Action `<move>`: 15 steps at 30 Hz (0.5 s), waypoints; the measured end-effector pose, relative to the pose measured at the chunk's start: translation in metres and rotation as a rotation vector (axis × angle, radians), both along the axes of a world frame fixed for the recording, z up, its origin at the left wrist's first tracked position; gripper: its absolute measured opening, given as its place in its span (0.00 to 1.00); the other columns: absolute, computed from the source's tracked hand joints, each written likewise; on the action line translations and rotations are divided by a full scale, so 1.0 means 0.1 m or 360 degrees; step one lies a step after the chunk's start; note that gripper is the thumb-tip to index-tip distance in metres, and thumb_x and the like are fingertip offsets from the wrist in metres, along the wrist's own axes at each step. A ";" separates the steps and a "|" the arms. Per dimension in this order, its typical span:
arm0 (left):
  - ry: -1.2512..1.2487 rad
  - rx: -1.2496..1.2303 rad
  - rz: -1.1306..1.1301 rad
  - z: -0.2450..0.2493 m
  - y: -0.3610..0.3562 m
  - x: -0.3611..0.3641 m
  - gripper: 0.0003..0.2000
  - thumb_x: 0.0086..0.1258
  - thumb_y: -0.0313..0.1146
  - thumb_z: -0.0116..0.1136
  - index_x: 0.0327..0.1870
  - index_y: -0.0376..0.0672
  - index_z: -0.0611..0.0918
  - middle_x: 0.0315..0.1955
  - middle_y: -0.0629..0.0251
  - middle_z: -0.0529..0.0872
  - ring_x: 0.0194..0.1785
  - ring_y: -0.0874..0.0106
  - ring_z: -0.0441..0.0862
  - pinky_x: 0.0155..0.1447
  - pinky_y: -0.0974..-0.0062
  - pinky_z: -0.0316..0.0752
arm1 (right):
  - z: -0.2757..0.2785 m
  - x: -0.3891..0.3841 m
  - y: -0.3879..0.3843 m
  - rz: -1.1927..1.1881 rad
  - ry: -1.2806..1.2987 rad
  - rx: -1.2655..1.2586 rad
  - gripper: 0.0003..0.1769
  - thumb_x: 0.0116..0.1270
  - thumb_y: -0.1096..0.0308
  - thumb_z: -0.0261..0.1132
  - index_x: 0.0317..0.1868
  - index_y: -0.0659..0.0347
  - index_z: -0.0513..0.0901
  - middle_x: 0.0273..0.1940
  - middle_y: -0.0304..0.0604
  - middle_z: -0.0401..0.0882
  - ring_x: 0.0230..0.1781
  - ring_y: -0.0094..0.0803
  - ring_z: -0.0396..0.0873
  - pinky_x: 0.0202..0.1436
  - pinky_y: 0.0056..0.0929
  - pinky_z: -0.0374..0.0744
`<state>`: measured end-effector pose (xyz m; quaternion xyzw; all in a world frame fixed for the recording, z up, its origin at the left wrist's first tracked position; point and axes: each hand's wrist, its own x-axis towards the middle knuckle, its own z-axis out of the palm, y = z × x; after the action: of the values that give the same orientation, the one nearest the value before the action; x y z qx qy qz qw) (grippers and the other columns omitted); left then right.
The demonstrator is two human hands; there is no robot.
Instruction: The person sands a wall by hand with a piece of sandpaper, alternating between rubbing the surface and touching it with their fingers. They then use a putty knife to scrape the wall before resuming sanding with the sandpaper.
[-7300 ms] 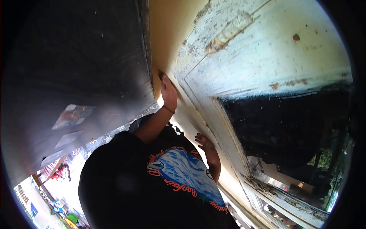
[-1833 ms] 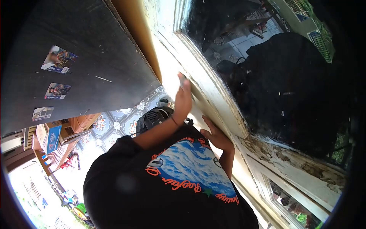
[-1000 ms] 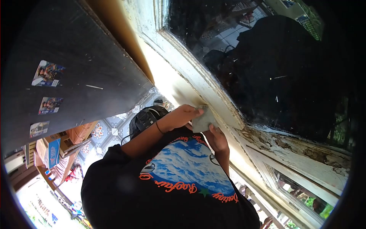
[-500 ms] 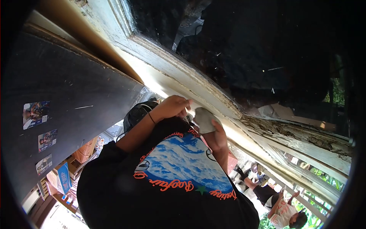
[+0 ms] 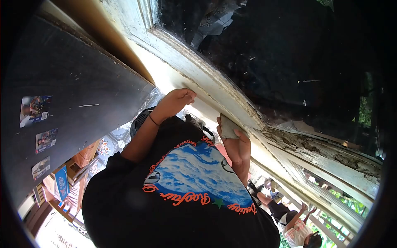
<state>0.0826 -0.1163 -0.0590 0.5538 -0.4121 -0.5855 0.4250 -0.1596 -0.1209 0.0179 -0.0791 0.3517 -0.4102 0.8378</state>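
My right hand (image 5: 236, 149) grips a flat grey piece (image 5: 230, 127), like a folded sheet or thin pad, with thumb on one side and fingers on the other. The piece is right beside the pale wall ledge (image 5: 202, 108) under the window frame. Up and to the left, my left hand (image 5: 178, 100) is curled closed near that same ledge, and nothing shows in its fingers. A dark band (image 5: 154, 120) circles the left wrist. Below both hands is my black T-shirt (image 5: 178, 223) with a blue cloud print.
The worn white window frame (image 5: 198, 58) and dark glass (image 5: 273, 74) fill the upper right. A dark board (image 5: 78, 89) with stickers stands on the left, boxes (image 5: 62, 184) below it. A person (image 5: 295, 227) in a white shirt is at lower right.
My left hand has moved up and left, away from the grey piece. The grey piece has tilted in my right hand and now shows a flatter face. The view has shifted slightly.
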 end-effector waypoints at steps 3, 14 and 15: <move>0.0106 0.0002 0.0135 -0.08 0.00 0.00 0.13 0.66 0.35 0.49 0.41 0.33 0.78 0.30 0.64 0.81 0.36 0.75 0.78 0.43 0.79 0.72 | -0.48 0.02 -0.04 0.0137 0.0006 -0.0060 0.30 0.55 0.76 0.55 0.60 0.70 0.60 0.58 0.56 0.65 0.57 0.48 0.67 0.60 0.41 0.68; -0.0031 0.0091 0.0065 0.01 0.01 0.01 0.13 0.65 0.34 0.49 0.40 0.32 0.80 0.31 0.60 0.83 0.37 0.75 0.79 0.44 0.79 0.72 | -0.78 -0.02 -0.05 -0.0155 0.0095 0.0230 0.32 0.50 0.81 0.53 0.60 0.73 0.58 0.56 0.60 0.64 0.61 0.51 0.62 0.68 0.42 0.61; -0.0080 0.0116 0.0038 0.04 0.00 0.00 0.13 0.64 0.33 0.49 0.40 0.32 0.80 0.31 0.60 0.83 0.37 0.75 0.79 0.44 0.79 0.72 | -0.71 -0.07 -0.03 -0.0162 0.0100 0.0232 0.32 0.50 0.81 0.53 0.60 0.73 0.58 0.56 0.60 0.64 0.61 0.51 0.62 0.68 0.42 0.61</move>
<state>0.0824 -0.1168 -0.0554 0.5884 -0.3943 -0.5809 0.4012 -0.1661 -0.1242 -0.0526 -0.0128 0.4103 -0.4230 0.8078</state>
